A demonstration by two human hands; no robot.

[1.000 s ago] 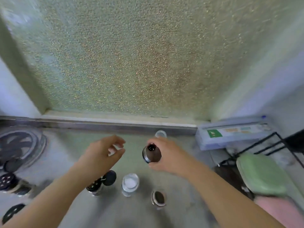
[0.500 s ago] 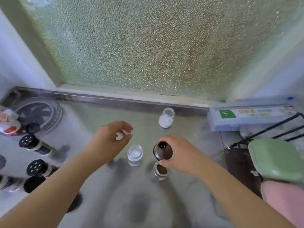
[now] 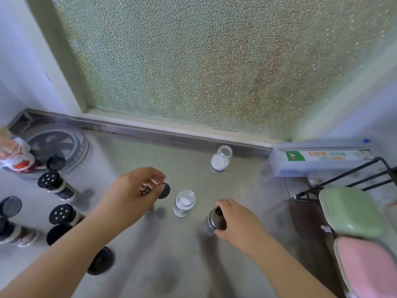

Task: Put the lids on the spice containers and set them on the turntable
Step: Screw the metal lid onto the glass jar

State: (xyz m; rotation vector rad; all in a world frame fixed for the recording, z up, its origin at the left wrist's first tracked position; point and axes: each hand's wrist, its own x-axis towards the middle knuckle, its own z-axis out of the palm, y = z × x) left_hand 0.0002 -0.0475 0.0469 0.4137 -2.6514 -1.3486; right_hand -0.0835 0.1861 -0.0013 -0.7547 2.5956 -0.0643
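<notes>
Right hand [image 3: 238, 222] has lowered its black shaker lid [image 3: 217, 216] onto the dark-filled glass jar; left hand [image 3: 133, 190] now pinches another black flip-top lid [image 3: 160, 190].

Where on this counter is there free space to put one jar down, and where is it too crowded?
Bare counter lies between the open jar by the sill and the turntable, behind the left hand. More lies near the front edge, between both forearms. The left side is crowded with capped jars and loose lids; the rack fills the right.
</notes>
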